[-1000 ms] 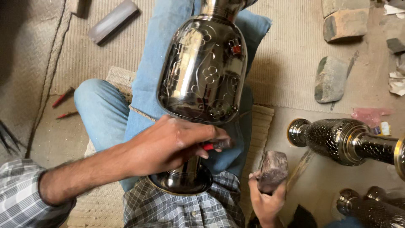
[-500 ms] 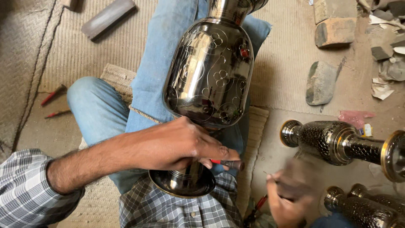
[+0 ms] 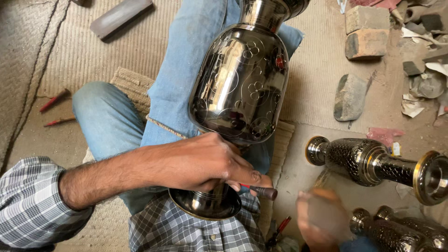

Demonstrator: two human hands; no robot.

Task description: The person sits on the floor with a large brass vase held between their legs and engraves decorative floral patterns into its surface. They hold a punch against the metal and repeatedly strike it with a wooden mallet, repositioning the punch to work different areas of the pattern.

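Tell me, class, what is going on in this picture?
A person sits on the floor with a large dark engraved metal vase lying across their lap. The left hand grips a thin tool with a dark tip against the vase's stem, near its base. The right hand is blurred, low down beside two more patterned vases on the floor; whether it holds anything cannot be told. Stones lie nearby.
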